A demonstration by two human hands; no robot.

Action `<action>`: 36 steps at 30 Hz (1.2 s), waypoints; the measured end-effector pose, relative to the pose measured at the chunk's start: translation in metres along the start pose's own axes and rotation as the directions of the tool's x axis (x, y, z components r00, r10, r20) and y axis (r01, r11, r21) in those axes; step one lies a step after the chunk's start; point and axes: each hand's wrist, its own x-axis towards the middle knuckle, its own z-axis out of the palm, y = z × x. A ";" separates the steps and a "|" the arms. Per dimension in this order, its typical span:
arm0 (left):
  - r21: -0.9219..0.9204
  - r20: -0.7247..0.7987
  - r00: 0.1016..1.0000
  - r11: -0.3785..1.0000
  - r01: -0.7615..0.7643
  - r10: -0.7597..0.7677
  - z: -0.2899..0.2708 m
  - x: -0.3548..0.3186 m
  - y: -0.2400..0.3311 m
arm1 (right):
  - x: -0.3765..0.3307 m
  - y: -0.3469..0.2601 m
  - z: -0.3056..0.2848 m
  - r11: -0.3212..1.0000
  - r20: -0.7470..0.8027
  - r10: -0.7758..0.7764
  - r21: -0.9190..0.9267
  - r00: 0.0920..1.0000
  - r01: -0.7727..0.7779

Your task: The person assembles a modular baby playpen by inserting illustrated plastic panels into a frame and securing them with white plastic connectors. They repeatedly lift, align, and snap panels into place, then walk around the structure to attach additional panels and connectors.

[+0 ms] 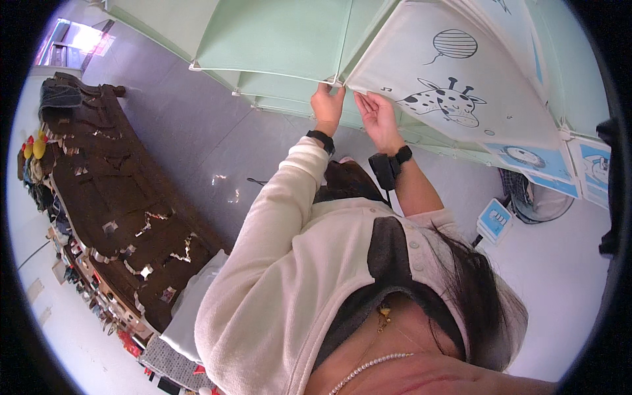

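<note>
Left hand [327, 103] pinching corner joint of mint-green cabinet panel [276, 36]. Right hand [376, 115] open, fingers flat against giraffe-print door panel [454, 85], gripping nothing.

Cream sleeve [276, 217], black wristbands [320, 138]

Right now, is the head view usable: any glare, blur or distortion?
Head view: strong fisheye bending with a black rim; glare on the floor and a blown-out window at upper left; both hands, left hand and right hand, look sharp on the giraffe panel.
</note>
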 end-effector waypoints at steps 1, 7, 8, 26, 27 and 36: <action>0.020 0.006 1.000 1.000 0.005 -0.005 0.000 -0.001 -0.001 | -0.001 0.001 0.001 1.000 -0.026 -0.013 -0.010 1.000 0.013; 0.044 0.005 0.999 0.999 -0.032 0.032 0.001 0.002 -0.012 | 0.004 0.000 0.012 1.000 -0.097 -0.019 -0.005 0.995 0.018; 0.070 0.012 0.999 0.997 -0.043 0.042 0.001 0.002 -0.014 | 0.004 0.000 0.012 1.000 -0.113 -0.012 -0.003 0.994 0.012; 0.183 -0.035 0.985 0.970 -0.158 0.167 0.006 0.002 -0.020 | 0.023 0.006 0.001 1.000 -0.169 0.000 0.003 0.986 0.001; 0.188 -0.035 0.985 0.969 -0.159 0.169 0.006 0.003 -0.020 | 0.024 0.006 0.002 1.000 -0.175 0.012 0.003 0.985 -0.012; 0.185 -0.007 0.990 0.973 -0.136 0.140 0.006 0.002 -0.018 | 0.010 0.007 0.004 0.996 -0.143 0.080 0.046 0.986 -0.074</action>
